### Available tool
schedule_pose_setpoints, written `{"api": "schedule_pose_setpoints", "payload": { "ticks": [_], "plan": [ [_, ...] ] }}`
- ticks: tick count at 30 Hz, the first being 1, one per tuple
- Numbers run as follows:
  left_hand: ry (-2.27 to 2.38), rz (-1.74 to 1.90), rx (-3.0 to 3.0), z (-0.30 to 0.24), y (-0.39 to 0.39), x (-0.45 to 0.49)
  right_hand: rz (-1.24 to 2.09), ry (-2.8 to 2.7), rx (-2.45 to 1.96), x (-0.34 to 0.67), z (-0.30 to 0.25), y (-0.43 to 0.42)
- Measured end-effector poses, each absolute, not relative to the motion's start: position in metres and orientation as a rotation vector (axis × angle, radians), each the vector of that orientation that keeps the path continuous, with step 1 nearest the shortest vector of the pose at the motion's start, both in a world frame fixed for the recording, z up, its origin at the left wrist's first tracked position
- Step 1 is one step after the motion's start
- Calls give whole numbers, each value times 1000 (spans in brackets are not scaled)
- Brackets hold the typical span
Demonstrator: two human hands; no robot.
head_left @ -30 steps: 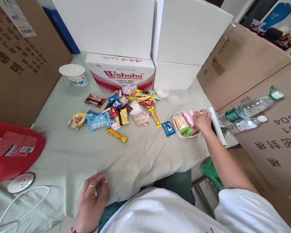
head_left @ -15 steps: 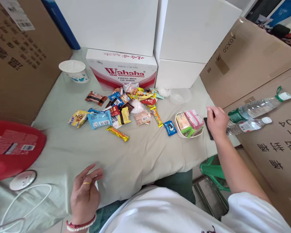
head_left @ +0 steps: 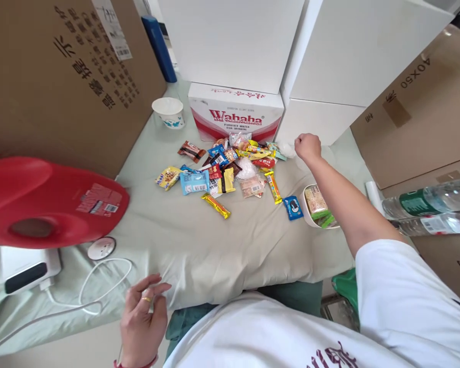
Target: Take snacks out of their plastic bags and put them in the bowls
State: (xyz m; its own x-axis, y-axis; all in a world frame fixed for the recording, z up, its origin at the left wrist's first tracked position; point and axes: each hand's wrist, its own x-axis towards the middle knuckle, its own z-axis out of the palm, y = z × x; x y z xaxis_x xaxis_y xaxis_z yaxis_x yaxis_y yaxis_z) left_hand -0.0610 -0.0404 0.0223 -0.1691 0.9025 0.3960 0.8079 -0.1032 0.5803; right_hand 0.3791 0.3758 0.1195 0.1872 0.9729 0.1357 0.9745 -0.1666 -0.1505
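Observation:
My right hand (head_left: 308,147) reaches far across the pale green cloth (head_left: 199,245), curled closed beside a crumpled clear wrapper (head_left: 289,149) at the foot of the white boxes; what it grips is hidden. My forearm crosses over a white bowl (head_left: 307,213) holding packed biscuits. A pile of small snack packets (head_left: 230,166) lies left of the hand. A blue cookie pack (head_left: 293,207) and a yellow bar (head_left: 215,204) lie apart from the pile. My left hand (head_left: 143,319) rests at the near cloth edge, fingers loosely apart, holding nothing.
A Wahaha carton (head_left: 235,112) and white boxes (head_left: 352,61) stand behind the pile. A paper cup (head_left: 169,111) sits back left. Cardboard boxes (head_left: 61,76) flank both sides. A red jug (head_left: 49,202), white charger (head_left: 26,266) with cable, and water bottles (head_left: 429,202) lie near.
My right hand left the spot beside the bowl and moved up and left to the foot of the white boxes. The view swung left. My left hand barely moved.

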Motion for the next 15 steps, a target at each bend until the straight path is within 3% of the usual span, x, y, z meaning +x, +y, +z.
{"api": "schedule_pose_setpoints", "payload": {
  "ticks": [8,13,15],
  "plan": [
    [1891,1155,1931,30,-41,-67,361,-1666,-2333,345,83,417],
    [1947,1217,1695,28,-38,-58,312,-1608,-2152,353,95,402],
    [1896,1248,1508,29,-27,-43,448,-1440,-1966,357,109,387]
  ]
}}
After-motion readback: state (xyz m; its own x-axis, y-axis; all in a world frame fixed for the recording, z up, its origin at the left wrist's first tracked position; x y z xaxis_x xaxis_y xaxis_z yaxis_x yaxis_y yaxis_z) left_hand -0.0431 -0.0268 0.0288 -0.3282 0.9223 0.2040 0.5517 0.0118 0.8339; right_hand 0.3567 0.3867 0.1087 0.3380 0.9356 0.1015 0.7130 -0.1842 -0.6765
